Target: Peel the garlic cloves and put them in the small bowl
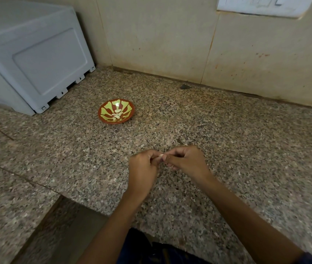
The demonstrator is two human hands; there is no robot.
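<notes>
Above counter (227, 130), L hand (143, 168) & R hand (187, 161) fingers pinch one garlic clove (160, 155) (bowl (101, 119) apart).

A speckled granite counter (227, 130) carries a small red bowl (130, 111) with a yellow-green pattern. A pale plastic box (37, 60) stands to the bowl's left. Beyond the bowl to its right lies a dark speck (184, 86), perhaps a chip.

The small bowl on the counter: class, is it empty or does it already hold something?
Not empty: the small bowl holds several pale peeled garlic cloves at its centre.
</notes>
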